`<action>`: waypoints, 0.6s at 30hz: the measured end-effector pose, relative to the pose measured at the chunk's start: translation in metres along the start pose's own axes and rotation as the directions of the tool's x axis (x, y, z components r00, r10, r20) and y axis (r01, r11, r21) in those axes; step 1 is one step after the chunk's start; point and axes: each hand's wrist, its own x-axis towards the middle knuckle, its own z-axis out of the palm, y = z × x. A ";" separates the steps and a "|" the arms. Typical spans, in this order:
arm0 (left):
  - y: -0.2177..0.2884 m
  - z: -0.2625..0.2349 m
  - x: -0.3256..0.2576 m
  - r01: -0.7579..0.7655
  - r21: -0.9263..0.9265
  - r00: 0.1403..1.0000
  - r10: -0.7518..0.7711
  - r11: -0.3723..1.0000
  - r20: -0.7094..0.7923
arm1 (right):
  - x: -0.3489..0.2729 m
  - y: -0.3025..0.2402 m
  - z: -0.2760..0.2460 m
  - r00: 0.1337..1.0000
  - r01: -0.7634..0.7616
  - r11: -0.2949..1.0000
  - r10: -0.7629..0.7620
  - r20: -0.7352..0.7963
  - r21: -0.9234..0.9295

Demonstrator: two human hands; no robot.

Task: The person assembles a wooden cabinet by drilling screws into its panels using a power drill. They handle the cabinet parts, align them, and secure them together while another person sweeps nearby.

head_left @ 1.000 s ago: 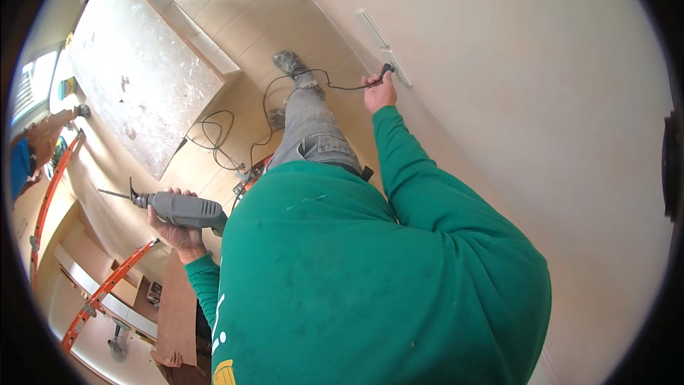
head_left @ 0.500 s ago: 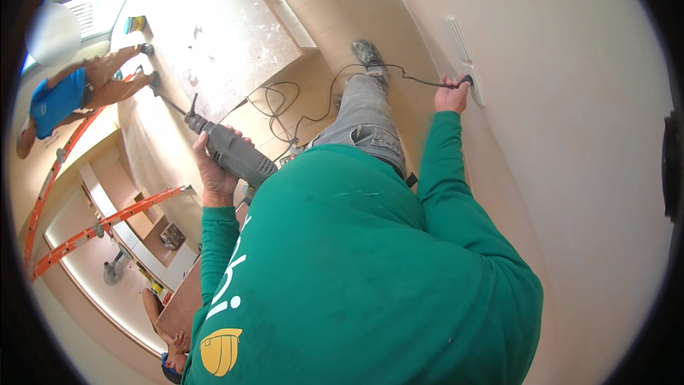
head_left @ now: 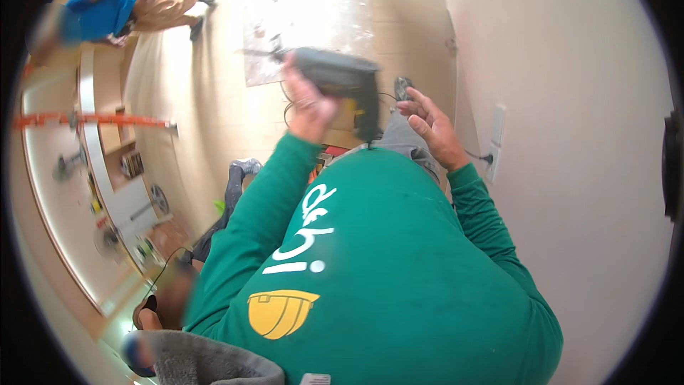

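the drill [head_left: 335,75] is a dark grey power tool with a thin bit pointing left, blurred. it lies roughly level, raised above the floor, gripped around its body by the left hand [head_left: 308,103]; its black cord hangs from the rear end.

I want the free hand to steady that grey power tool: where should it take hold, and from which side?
Probably the rear of the grey power tool, coming from the right. The left hand already wraps its middle from below, the thin bit points left, and the open right hand hovers just right of the cord end. Motion blur hides finer detail.
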 end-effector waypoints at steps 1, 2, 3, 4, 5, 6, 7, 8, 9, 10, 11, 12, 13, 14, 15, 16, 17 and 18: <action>-0.014 0.019 0.003 0.041 -0.010 0.999 -0.040 0.999 0.008 | 0.021 -0.019 0.007 0.996 0.072 0.997 -0.072 0.057 -0.012; -0.029 0.027 0.009 0.060 -0.010 0.990 -0.058 0.998 0.127 | 0.036 -0.035 0.014 0.984 0.138 0.990 -0.135 0.120 -0.018; -0.042 0.031 0.014 0.077 -0.006 0.968 -0.073 0.997 0.241 | 0.046 -0.049 0.012 0.990 0.059 0.997 -0.053 0.131 -0.042; -0.049 0.038 0.010 0.054 0.020 0.958 -0.058 0.998 0.282 | 0.054 -0.062 0.006 0.988 -0.023 0.997 0.034 0.148 -0.072; -0.050 0.046 0.007 0.045 0.051 0.942 -0.060 0.998 0.331 | 0.062 -0.076 0.002 0.983 -0.103 0.989 0.118 0.141 -0.109; -0.042 0.049 0.010 0.045 0.145 0.940 -0.091 0.988 0.329 | 0.064 -0.087 0.004 0.994 -0.056 0.992 0.066 0.089 -0.111; -0.034 0.051 0.013 0.048 0.238 0.939 -0.125 0.970 0.322 | 0.072 -0.092 0.001 0.990 -0.058 0.985 0.077 0.118 -0.160; -0.027 0.051 0.013 0.057 0.335 0.935 -0.168 0.940 0.312 | 0.078 -0.098 -0.004 0.987 -0.057 0.977 0.087 0.138 -0.205; -0.024 0.047 0.015 0.084 0.291 0.930 -0.180 0.953 0.322 | 0.085 -0.103 -0.006 0.983 -0.055 0.967 0.097 0.157 -0.248; -0.023 0.040 0.017 0.110 0.247 0.923 -0.191 0.963 0.333 | 0.093 -0.104 -0.005 0.979 -0.053 0.940 0.116 0.170 -0.337; -0.024 0.036 0.022 0.135 0.206 0.914 -0.202 0.969 0.352 | 0.103 -0.106 -0.001 0.975 -0.050 0.922 0.129 0.183 -0.385; -0.024 0.032 0.025 0.151 0.151 0.930 -0.192 0.977 0.315 | 0.111 -0.108 0.006 0.971 -0.046 0.902 0.142 0.195 -0.430; -0.024 0.027 0.027 0.165 0.096 0.943 -0.186 0.982 0.277 | 0.120 -0.108 0.013 0.967 -0.040 0.880 0.154 0.204 -0.473; -0.026 0.021 0.030 0.182 0.033 0.953 -0.184 0.983 0.240 | 0.131 -0.108 0.019 0.959 0.017 0.834 0.143 0.246 -0.551; -0.027 0.013 0.035 0.209 0.020 0.952 -0.208 0.978 0.226 | 0.137 -0.111 0.028 0.955 0.087 0.777 0.113 0.274 -0.624; -0.026 0.004 0.040 0.237 0.009 0.948 -0.234 0.971 0.215 | 0.142 -0.115 0.040 0.949 0.156 0.710 0.085 0.303 -0.687; -0.025 -0.004 0.045 0.266 -0.005 0.944 -0.260 0.964 0.205 | 0.147 -0.119 0.049 0.940 0.224 0.632 0.061 0.335 -0.742; -0.025 -0.010 0.049 0.281 0.007 0.940 -0.276 0.960 0.199 | 0.154 -0.117 0.055 0.935 0.206 0.646 0.091 0.343 -0.735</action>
